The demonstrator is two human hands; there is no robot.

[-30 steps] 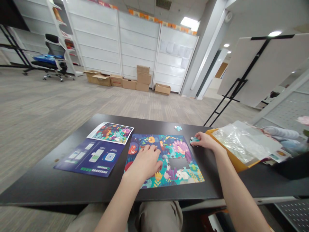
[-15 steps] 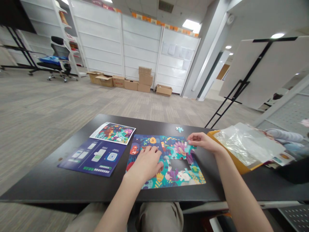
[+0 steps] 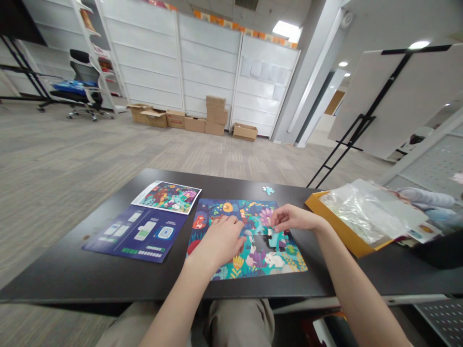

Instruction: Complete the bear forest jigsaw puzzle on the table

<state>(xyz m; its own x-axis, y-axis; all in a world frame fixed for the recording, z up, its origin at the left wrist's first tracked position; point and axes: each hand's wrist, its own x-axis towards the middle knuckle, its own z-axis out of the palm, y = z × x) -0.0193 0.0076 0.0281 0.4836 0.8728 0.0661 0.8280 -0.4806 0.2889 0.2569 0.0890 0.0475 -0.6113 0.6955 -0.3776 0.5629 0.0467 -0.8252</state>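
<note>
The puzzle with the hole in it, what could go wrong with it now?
Maybe three things. The piece in the right hand is over the puzzle, by the hole; if it's turned wrong, it might not fit. The left hand rests on the puzzle, so a slide could pull joined parts open. And the loose bit lies near the far edge of the table; a bump might drop it on the floor.

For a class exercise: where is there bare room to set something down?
Bare: the table's near left strip, before the blue leaflet; the far strip between picture sheet and loose piece. Crowded: the puzzle, left hand and right hand over it, and around the yellow envelope.
</note>
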